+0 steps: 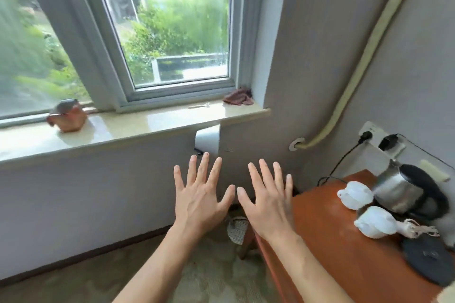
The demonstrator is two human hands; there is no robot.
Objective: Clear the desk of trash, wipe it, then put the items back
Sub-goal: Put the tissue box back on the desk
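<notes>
Single head-worn wide-angle view, looked forward and slightly down from standing height toward a room corner. Both bare forearms entered from the bottom edge, left hand (200, 198) and right hand (267, 200) near centre frame, close to the lens. The window (170, 24) and windowsill (138, 122) filled the upper left, farther off; the orange desk (327, 233) sat low right, cut by the right and bottom edges, so only its near corner part was covered. Floor showed at the bottom. Strong edge distortion bent the wall lines. No second view shared any of this.
</notes>
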